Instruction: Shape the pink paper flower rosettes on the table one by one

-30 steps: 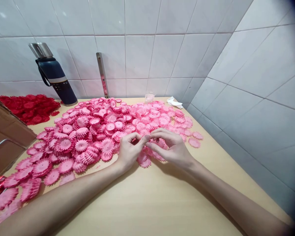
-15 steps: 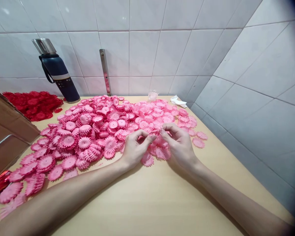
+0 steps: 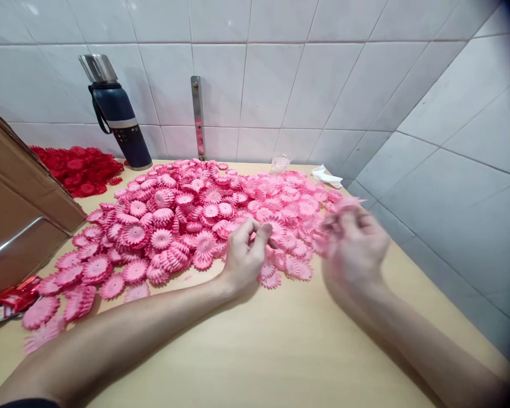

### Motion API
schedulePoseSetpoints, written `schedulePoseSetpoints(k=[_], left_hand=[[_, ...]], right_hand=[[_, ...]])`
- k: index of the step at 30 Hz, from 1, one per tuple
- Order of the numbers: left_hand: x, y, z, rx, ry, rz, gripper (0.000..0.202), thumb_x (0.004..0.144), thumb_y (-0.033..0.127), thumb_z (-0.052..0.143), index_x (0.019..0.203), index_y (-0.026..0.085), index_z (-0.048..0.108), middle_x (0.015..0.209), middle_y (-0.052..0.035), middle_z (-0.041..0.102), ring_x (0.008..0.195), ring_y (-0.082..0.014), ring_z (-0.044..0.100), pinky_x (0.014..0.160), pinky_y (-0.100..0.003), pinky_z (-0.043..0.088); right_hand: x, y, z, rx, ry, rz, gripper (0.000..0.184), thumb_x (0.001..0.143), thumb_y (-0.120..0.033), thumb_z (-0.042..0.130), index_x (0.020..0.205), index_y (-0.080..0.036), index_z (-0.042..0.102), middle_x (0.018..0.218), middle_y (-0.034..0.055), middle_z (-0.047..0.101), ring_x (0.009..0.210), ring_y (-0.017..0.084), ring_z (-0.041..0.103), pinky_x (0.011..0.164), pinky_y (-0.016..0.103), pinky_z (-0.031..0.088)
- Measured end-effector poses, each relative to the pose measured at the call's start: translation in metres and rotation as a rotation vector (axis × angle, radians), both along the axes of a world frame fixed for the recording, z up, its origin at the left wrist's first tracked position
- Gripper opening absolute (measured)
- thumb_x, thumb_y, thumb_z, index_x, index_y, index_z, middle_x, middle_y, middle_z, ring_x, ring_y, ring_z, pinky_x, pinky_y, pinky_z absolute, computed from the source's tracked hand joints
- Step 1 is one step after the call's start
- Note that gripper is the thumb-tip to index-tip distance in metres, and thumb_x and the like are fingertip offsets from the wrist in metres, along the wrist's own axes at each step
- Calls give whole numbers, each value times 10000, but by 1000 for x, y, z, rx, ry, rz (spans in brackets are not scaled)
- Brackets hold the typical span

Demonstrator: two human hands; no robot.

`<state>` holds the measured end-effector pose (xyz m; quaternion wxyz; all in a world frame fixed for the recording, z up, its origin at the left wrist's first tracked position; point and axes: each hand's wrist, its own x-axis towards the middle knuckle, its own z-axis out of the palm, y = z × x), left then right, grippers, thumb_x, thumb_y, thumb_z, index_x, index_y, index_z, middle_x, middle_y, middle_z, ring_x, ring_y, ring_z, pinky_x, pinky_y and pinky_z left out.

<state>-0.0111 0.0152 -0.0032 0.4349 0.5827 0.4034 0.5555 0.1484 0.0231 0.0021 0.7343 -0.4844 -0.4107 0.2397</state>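
Many pink scalloped flower discs (image 3: 135, 233) lie heaped across the table, deeper pink at the left and paler at the right. At the near edge of the paler ones is my left hand (image 3: 244, 258), closed with thumb and forefinger pinched together; whatever is between them is too small to make out. My right hand (image 3: 359, 243), smeared by motion, is off to the right of the heap. A pale pink flower disc (image 3: 352, 202) sticks out from its pinched fingertips, seen nearly edge-on.
Red flower discs (image 3: 79, 170) are piled at the back left, beside a dark blue flask (image 3: 127, 133). A cardboard box (image 3: 21, 187) and red wrappers (image 3: 15, 297) stand at the left. A clear cup (image 3: 280, 164) and white tissue (image 3: 326, 177) lie near the tiled wall (image 3: 272, 85).
My right hand has moved right, away from my left hand, carrying a pale pink flower disc. My left hand stays pinched near the heap. The whole view has shifted slightly.
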Motion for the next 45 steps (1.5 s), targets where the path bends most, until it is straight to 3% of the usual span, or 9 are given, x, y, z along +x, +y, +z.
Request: schedulePoseSetpoints(k=[3, 9, 12, 16, 24, 31, 34, 38, 45], left_hand=[[1, 4, -2, -48, -32, -16, 289, 869, 372, 531, 677, 156, 545, 649, 0, 555, 629, -112, 515, 617, -238, 403], [4, 8, -1, -100, -92, -56, 187, 788, 280, 651, 895, 128, 657, 888, -71, 667, 803, -158, 601, 722, -259, 469], [3, 9, -2, -105, -98, -96, 162, 808, 274, 623, 873, 126, 633, 848, -56, 649, 762, -145, 591, 685, -249, 467], [1, 10, -4, -70, 12, -55, 243, 864, 339, 537, 727, 142, 571, 672, -3, 567, 626, -109, 525, 597, -228, 410], [-1, 6, -2, -26, 112, -43, 311, 865, 382, 530, 659, 149, 520, 601, 22, 499, 568, -93, 466, 556, -226, 375], [2, 7, -3, -74, -7, -123, 263, 825, 383, 590, 752, 132, 610, 700, -20, 604, 629, -116, 554, 589, -232, 441], [3, 7, -3, -77, -40, -133, 208, 801, 340, 629, 817, 132, 634, 792, -39, 642, 696, -126, 586, 638, -232, 463], [1, 7, -2, -73, 29, -118, 210, 827, 340, 593, 787, 135, 620, 731, -21, 617, 658, -117, 562, 613, -225, 445], [-2, 6, 0, -46, 93, -83, 291, 836, 382, 567, 671, 142, 562, 623, 9, 546, 588, -101, 501, 564, -223, 401]], right_hand=[[17, 11, 4, 52, -77, -200, 142, 744, -293, 700, 793, -175, 637, 723, 26, 582, 653, 157, 551, 620, 310, 449], [3, 0, -4, 83, -476, 135, 170, 764, -161, 688, 930, -194, 672, 849, 52, 652, 726, 174, 598, 651, 345, 489], [-4, -10, -5, 249, -668, 254, 239, 745, -76, 687, 943, -209, 672, 866, 50, 657, 792, 191, 610, 688, 363, 508], [-6, -13, -4, 344, -803, 268, 319, 726, -36, 695, 990, -212, 660, 898, 57, 664, 830, 198, 615, 696, 364, 525], [-10, -18, -1, 218, -726, 316, 321, 749, -72, 679, 1040, -200, 638, 943, 55, 680, 853, 191, 644, 753, 368, 546], [-7, -15, -7, 32, -594, 352, 293, 753, -185, 715, 1039, -206, 653, 965, 52, 722, 861, 208, 701, 794, 368, 584], [-7, -14, -8, 22, -580, 298, 219, 762, -189, 705, 979, -200, 671, 926, 50, 727, 852, 205, 701, 790, 358, 587], [-9, -15, -6, 47, -599, 276, 175, 757, -185, 708, 929, -192, 677, 875, 46, 724, 809, 194, 701, 774, 343, 588], [-9, -16, -1, 48, -604, 381, 198, 760, -181, 695, 955, -199, 664, 901, 49, 720, 802, 198, 707, 739, 348, 601]])
